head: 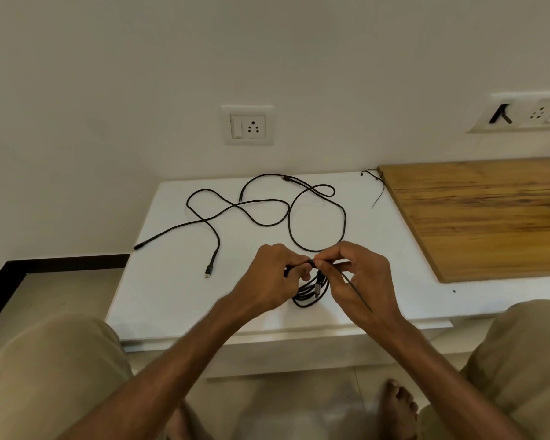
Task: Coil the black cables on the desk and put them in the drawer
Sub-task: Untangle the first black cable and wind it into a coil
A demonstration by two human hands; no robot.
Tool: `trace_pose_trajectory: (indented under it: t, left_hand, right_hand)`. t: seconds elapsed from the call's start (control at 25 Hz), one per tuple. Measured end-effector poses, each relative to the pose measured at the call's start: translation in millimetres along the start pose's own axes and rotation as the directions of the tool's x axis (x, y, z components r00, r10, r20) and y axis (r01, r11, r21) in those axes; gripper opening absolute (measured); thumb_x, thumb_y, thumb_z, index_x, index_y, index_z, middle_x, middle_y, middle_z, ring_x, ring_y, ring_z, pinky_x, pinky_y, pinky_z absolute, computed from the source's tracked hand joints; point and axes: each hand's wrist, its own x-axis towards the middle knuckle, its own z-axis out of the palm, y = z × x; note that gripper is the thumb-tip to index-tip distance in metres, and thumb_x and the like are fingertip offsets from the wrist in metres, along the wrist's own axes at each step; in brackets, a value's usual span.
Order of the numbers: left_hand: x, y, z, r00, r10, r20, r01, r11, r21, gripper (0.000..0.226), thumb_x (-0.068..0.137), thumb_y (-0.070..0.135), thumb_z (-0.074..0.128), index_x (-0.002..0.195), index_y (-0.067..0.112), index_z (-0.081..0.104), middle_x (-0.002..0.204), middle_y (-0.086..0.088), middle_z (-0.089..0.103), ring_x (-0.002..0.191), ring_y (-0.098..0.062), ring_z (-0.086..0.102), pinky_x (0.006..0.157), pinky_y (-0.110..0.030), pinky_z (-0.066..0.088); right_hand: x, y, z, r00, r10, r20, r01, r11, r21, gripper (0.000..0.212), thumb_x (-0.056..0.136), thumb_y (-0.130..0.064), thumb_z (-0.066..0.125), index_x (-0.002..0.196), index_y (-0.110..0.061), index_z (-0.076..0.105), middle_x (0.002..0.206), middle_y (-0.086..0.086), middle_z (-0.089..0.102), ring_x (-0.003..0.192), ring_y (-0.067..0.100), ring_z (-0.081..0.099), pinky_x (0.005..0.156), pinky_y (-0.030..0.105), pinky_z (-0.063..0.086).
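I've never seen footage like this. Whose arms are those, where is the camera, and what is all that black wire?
There is no machine here: a person wears a camera on the head, so you look down along their own arms. The left hand and right hand meet over a white desk. Together they pinch a coiled black cable, whose loops hang below the fingers, and a thin black tie sticks out from the right hand's grip. Farther back a loose black cable sprawls uncoiled on the desk. A wooden board lies to the right, and a wall socket sits behind. No drawer is visible.
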Motion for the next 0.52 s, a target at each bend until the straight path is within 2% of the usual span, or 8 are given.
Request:
trace_pose_trajectory:
  t: [0.08,0.2,0.28,0.4,0.52]
  left_hand:
    - [0,2,4,0.999,0.049,0.003,-0.049,0.999,0.021,0.023,0.096,0.008,0.059,0.084,0.008,0.079,0.072,0.002,0.074,0.059,-0.01,0.062,0.063,-0.018,0.05]
    - [-1,4,7,0.994,0.105,0.039,-0.107,0.993,0.054,0.023,0.096,0.008,0.058,0.084,0.006,0.078,0.072,-0.005,0.075,0.058,-0.013,0.061,0.061,-0.016,0.047]
    - [1,3,7,0.991,0.104,0.085,-0.111,0.991,0.076,0.025,0.098,0.01,0.056,0.086,0.005,0.078,0.072,-0.008,0.074,0.06,-0.015,0.062,0.06,-0.017,0.046]
    - [1,4,6,0.988,0.094,0.124,-0.106,0.99,0.091,0.026,0.1,0.012,0.054,0.09,0.005,0.076,0.079,-0.007,0.075,0.062,-0.011,0.059,0.06,-0.006,0.039]
    - [-2,7,8,0.995,0.066,0.08,-0.07,0.996,0.046,0.028,0.103,0.015,0.051,0.094,0.008,0.077,0.086,-0.001,0.076,0.068,-0.007,0.061,0.065,-0.002,0.038]
  right_hand:
    - [3,0,0,1.0,0.018,0.013,-0.018,1.0,0.01,0.008,0.089,-0.003,0.074,0.091,-0.01,0.075,0.085,-0.01,0.074,0.084,0.005,0.072,0.074,0.023,0.06]
    - [5,-1,-1,0.995,0.103,0.01,-0.104,0.992,0.069,0.007,0.091,-0.003,0.071,0.092,-0.009,0.075,0.085,-0.007,0.075,0.08,0.008,0.074,0.073,0.025,0.061]
    - [4,-3,0,0.987,0.158,-0.006,-0.156,0.983,0.096,0.009,0.09,-0.001,0.072,0.091,-0.009,0.075,0.083,-0.006,0.075,0.078,0.007,0.074,0.071,0.021,0.06]
    - [4,-5,2,0.977,0.212,-0.019,-0.207,0.969,0.132,0.011,0.089,-0.001,0.073,0.092,-0.01,0.077,0.083,-0.009,0.076,0.075,0.004,0.074,0.068,0.018,0.059]
    - [12,-3,1,0.965,0.261,-0.025,-0.257,0.96,0.114,0.009,0.089,-0.009,0.076,0.094,-0.016,0.078,0.087,-0.011,0.077,0.081,0.004,0.074,0.07,0.02,0.061]
